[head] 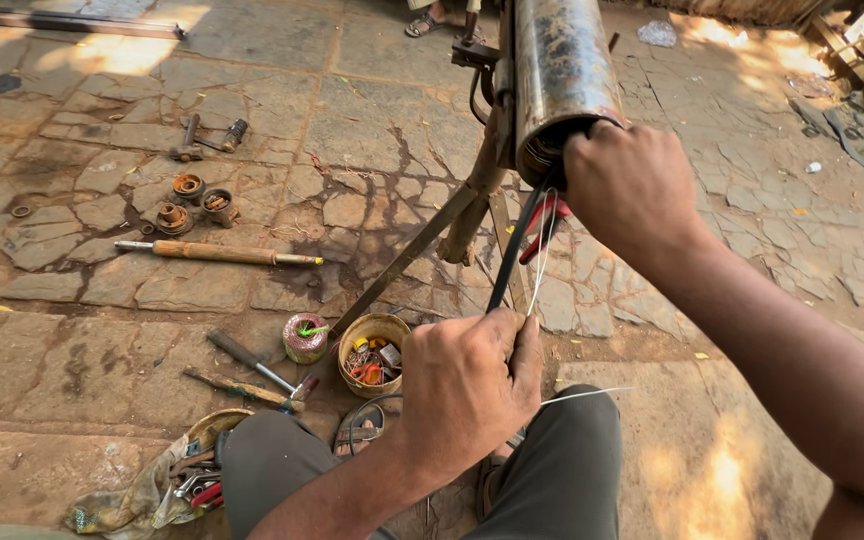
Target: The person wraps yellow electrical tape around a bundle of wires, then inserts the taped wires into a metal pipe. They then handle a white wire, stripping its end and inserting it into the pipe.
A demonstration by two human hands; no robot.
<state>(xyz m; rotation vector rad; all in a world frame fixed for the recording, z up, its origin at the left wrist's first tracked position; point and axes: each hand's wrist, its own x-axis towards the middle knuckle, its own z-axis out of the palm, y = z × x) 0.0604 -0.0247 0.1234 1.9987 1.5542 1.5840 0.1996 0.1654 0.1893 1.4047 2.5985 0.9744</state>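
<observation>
Right now the left hand (467, 385) is closed in a fist round a black cable (508, 255) plus a thin pale wire (544, 250), gripped together near the lap. Both run up and far to the open mouth of a rusty steel tube (562, 80), which sits on an angled metal stand (442, 235). The right hand (632, 190) is at the tube's rim, fingers curled into the opening; can't tell what they pinch. Red-handled pliers (544, 228) show just below it.

Handling, my guess: cable is rubbery, flexible, light, decent grip w/ bare skin. Thin wire looks springy and could slip or poke, so hold it bundled w/ the cable, close to the tube. Tube looks heavy, rigid, w/ a rough, maybe sharp rim.

Stone floor (102, 290) at left carries a wood-handled bar (217, 253), a wire spool (305, 337) and a bowl of small parts (372, 352).
</observation>
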